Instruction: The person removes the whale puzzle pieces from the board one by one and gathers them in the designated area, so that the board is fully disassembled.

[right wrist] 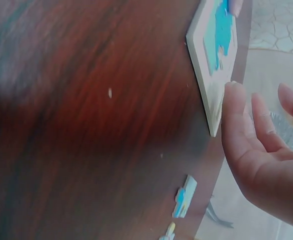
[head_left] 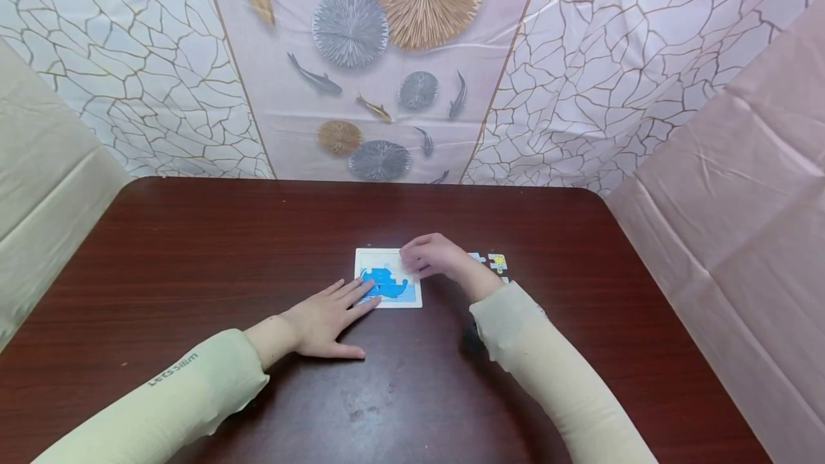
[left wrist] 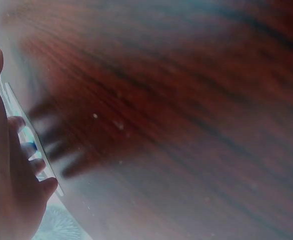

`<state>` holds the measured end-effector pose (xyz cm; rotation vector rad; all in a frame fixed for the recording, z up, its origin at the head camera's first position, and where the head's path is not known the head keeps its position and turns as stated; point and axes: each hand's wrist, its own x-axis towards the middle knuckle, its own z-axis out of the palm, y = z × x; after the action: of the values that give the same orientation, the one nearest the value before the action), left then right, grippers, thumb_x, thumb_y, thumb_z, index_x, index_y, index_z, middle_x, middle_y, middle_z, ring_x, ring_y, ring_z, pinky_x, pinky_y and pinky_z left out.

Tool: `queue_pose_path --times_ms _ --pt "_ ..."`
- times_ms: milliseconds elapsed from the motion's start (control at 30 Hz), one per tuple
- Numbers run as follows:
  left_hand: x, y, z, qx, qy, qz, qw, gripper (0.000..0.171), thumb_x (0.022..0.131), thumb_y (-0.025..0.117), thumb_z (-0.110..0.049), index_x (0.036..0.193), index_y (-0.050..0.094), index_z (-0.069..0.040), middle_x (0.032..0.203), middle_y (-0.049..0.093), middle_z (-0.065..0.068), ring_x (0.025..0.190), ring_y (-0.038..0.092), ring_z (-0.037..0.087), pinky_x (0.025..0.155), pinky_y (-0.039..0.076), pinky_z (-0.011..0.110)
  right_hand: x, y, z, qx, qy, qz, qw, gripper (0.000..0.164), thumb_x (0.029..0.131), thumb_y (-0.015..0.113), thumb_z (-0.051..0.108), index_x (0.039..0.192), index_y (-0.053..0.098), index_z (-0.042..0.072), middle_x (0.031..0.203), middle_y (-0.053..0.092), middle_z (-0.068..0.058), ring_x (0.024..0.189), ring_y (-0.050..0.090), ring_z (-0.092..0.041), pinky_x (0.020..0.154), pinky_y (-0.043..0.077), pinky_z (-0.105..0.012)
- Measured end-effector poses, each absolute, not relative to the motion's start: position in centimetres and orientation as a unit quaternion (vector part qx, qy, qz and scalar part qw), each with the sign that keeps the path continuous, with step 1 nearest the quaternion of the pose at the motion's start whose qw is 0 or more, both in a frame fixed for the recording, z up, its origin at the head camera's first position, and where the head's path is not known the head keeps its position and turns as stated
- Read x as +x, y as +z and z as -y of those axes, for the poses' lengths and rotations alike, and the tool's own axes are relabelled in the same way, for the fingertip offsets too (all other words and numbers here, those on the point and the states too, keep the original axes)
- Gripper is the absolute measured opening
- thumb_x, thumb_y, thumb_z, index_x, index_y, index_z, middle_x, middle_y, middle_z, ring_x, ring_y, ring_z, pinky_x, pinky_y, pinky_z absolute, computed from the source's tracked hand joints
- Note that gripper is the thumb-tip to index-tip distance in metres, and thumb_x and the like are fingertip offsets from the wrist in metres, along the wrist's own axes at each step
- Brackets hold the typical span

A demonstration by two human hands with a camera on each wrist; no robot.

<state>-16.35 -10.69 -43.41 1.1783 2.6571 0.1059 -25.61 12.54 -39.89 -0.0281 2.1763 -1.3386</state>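
left hand spread on puzzle board; right hand relaxed near edge, forearm partly hiding loose pieces

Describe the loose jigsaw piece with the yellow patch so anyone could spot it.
On the dark reddish-brown table, find the rectangular white-framed jigsaw board with a blue picture. To its right, past the bare right hand, lies a small pale jigsaw piece. Its bright yellow patch sets it apart from the bluish-white piece beside it.
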Motion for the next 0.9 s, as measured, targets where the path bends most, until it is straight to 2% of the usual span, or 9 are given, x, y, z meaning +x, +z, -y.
queue_pose_path --times_ms 900 --pt "-16.3 -43.2 10.5 0.399 0.040 -0.910 0.104 0.083 0.086 0.045 -0.066 0.148 0.028 -0.014 0.155 0.021 0.014 0.144 0.019 0.031 0.115 0.021 0.050 -25.5 -41.3 -10.4 0.004 -0.490 -0.825 0.282 0.032 0.093 0.056 0.019 0.116 0.062 -0.003 0.113 0.065 -0.022 0.100 0.067 -0.027 0.085 0.054 -0.034"
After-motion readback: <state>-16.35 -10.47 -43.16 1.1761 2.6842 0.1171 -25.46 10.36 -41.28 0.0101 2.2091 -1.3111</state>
